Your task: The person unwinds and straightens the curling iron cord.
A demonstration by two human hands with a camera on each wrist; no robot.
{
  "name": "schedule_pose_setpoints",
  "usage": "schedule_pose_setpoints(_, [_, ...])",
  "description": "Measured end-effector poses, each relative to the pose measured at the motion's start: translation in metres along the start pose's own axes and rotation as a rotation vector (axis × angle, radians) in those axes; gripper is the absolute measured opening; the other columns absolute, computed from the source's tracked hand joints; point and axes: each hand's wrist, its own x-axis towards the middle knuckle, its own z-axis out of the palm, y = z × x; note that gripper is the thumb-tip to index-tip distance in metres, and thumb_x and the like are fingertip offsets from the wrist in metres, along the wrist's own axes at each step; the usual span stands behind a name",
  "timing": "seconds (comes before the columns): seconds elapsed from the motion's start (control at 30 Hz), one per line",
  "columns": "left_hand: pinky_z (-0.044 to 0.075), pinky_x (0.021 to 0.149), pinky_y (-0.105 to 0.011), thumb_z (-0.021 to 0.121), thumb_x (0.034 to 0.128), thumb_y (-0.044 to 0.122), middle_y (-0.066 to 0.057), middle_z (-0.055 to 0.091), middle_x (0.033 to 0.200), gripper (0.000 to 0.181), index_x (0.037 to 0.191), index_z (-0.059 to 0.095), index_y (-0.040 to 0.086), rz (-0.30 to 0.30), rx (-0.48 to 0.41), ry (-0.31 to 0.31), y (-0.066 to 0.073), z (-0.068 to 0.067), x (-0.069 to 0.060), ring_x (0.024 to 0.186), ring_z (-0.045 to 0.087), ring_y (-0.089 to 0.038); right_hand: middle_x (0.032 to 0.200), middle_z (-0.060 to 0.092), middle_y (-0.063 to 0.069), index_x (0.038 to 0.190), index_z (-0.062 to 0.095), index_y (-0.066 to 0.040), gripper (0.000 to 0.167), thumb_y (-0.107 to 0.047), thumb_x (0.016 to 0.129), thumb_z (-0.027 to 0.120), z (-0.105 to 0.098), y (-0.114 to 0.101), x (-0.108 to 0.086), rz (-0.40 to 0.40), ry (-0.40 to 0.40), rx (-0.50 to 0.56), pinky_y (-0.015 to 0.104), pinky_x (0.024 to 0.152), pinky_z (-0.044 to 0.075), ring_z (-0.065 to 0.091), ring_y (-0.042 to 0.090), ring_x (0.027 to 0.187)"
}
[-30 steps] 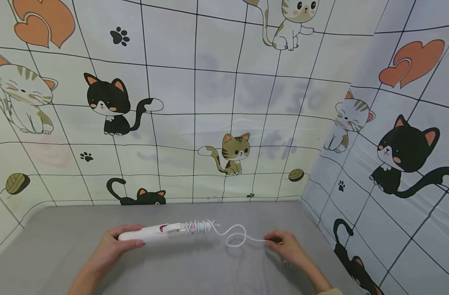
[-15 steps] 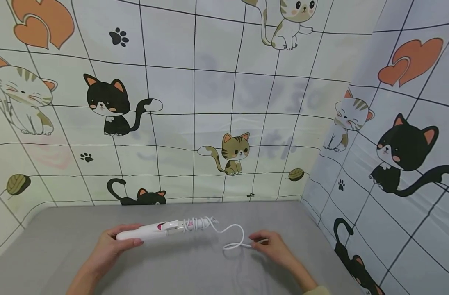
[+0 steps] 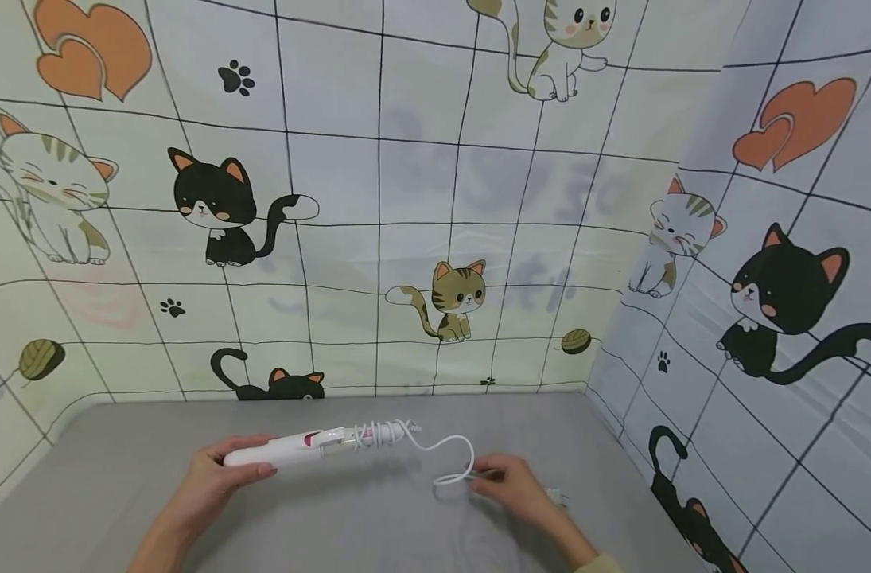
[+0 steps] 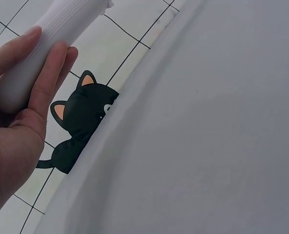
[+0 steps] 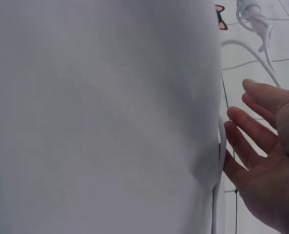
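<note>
A white curling iron [image 3: 285,450] tilts up to the right above the grey surface, its white cord [image 3: 460,439] wound round the barrel end. My left hand [image 3: 216,477] grips the rounded end of its handle. In the left wrist view my thumb and fingers lie along the ribbed white handle [image 4: 69,24]. From the barrel the cord loops down to my right hand [image 3: 510,489]. The right wrist view shows that hand [image 5: 271,151] with thumb and fingers apart, the cord [image 5: 221,146] running by the fingertips. A pale plug-like end [image 3: 557,497] shows beside the right wrist.
A grey cloth-covered table [image 3: 349,525] lies under both hands. Behind it hangs a white curtain [image 3: 342,175] printed with cats and grid lines. A second printed side [image 3: 700,334] closes off the right.
My right hand has moved left along the cord, towards the curling iron, and its fingers have loosened. The iron rose slightly at its barrel end; my left hand has barely moved.
</note>
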Motion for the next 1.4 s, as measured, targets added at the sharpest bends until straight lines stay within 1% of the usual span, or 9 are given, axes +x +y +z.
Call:
schedule_pose_setpoints(0.27, [0.06, 0.081, -0.028, 0.079, 0.0793, -0.011, 0.003, 0.071, 0.114, 0.044, 0.122, 0.07, -0.008, 0.015, -0.031, 0.018, -0.002, -0.002, 0.0, 0.097, 0.067, -0.017, 0.112, 0.076, 0.012, 0.114, 0.076, 0.0, 0.026, -0.014, 0.092, 0.077, 0.012, -0.01, 0.0, 0.022, -0.014, 0.15, 0.021, 0.085, 0.053, 0.067, 0.007, 0.102])
schedule_pose_setpoints(0.4, [0.06, 0.082, -0.029, 0.078, 0.0801, -0.013, 0.002, 0.07, 0.114, 0.043, 0.122, 0.069, -0.009, 0.03, -0.054, 0.011, -0.002, -0.002, 0.0, 0.096, 0.067, -0.016, 0.116, 0.073, 0.017, 0.116, 0.074, 0.006, 0.026, -0.011, 0.096, 0.073, 0.018, -0.014, 0.002, -0.042, -0.022, 0.198, 0.019, 0.087, 0.052, 0.065, 0.007, 0.108])
schedule_pose_setpoints(0.5, [0.06, 0.083, -0.029, 0.077, 0.0807, -0.014, 0.001, 0.07, 0.114, 0.043, 0.123, 0.068, -0.01, 0.034, -0.06, 0.007, -0.002, -0.002, 0.0, 0.097, 0.067, -0.016, 0.117, 0.073, 0.016, 0.117, 0.074, 0.006, 0.025, -0.011, 0.1, 0.066, 0.022, -0.016, 0.003, -0.078, -0.01, 0.219, 0.018, 0.09, 0.05, 0.064, 0.006, 0.113])
schedule_pose_setpoints(0.6, [0.06, 0.082, -0.029, 0.077, 0.0811, -0.012, 0.001, 0.069, 0.115, 0.043, 0.123, 0.069, -0.01, 0.027, -0.041, 0.007, -0.001, -0.002, -0.001, 0.097, 0.067, -0.016, 0.117, 0.074, 0.013, 0.118, 0.074, 0.004, 0.025, -0.012, 0.104, 0.06, 0.024, -0.016, 0.004, -0.08, 0.011, 0.253, 0.017, 0.094, 0.047, 0.063, 0.005, 0.116])
schedule_pose_setpoints(0.73, [0.06, 0.082, -0.028, 0.079, 0.0808, -0.011, 0.001, 0.069, 0.115, 0.043, 0.123, 0.069, -0.009, 0.011, -0.019, 0.012, -0.001, -0.001, -0.002, 0.098, 0.067, -0.017, 0.117, 0.074, 0.016, 0.119, 0.073, 0.005, 0.025, -0.009, 0.105, 0.058, 0.027, -0.017, 0.007, -0.107, 0.005, 0.303, 0.017, 0.097, 0.047, 0.064, 0.007, 0.116])
schedule_pose_setpoints(0.93, [0.06, 0.081, -0.028, 0.078, 0.0805, -0.012, 0.002, 0.07, 0.114, 0.042, 0.122, 0.069, -0.009, 0.03, -0.032, 0.021, 0.0, -0.002, -0.002, 0.096, 0.068, -0.016, 0.118, 0.072, 0.02, 0.119, 0.072, 0.007, 0.025, -0.008, 0.104, 0.06, 0.036, -0.019, 0.005, -0.159, -0.108, 0.275, 0.019, 0.096, 0.049, 0.065, 0.01, 0.115])
schedule_pose_setpoints(1.13, [0.06, 0.081, -0.028, 0.077, 0.0811, -0.012, 0.003, 0.07, 0.113, 0.04, 0.121, 0.071, -0.007, 0.046, -0.038, 0.012, 0.0, -0.003, -0.002, 0.095, 0.067, -0.015, 0.12, 0.071, 0.023, 0.113, 0.074, 0.008, 0.026, -0.011, 0.106, 0.057, 0.037, -0.022, 0.001, -0.113, -0.252, 0.283, 0.021, 0.09, 0.053, 0.066, 0.007, 0.108])
schedule_pose_setpoints(1.3, [0.06, 0.081, -0.028, 0.074, 0.0811, -0.017, 0.002, 0.071, 0.112, 0.039, 0.119, 0.072, -0.007, 0.076, -0.082, -0.005, 0.0, -0.003, -0.003, 0.095, 0.067, -0.015, 0.119, 0.072, 0.021, 0.105, 0.076, 0.007, 0.025, -0.013, 0.104, 0.06, 0.035, -0.024, -0.002, -0.083, -0.316, 0.283, 0.02, 0.086, 0.052, 0.066, 0.005, 0.104])
schedule_pose_setpoints(1.4, [0.06, 0.082, -0.029, 0.074, 0.0808, -0.018, 0.002, 0.071, 0.112, 0.039, 0.118, 0.072, -0.007, 0.084, -0.1, -0.005, 0.0, -0.003, -0.004, 0.095, 0.068, -0.015, 0.108, 0.074, 0.021, 0.102, 0.076, 0.007, 0.023, -0.012, 0.103, 0.062, 0.034, -0.025, -0.004, -0.1, -0.332, 0.273, 0.019, 0.081, 0.052, 0.065, 0.001, 0.095])
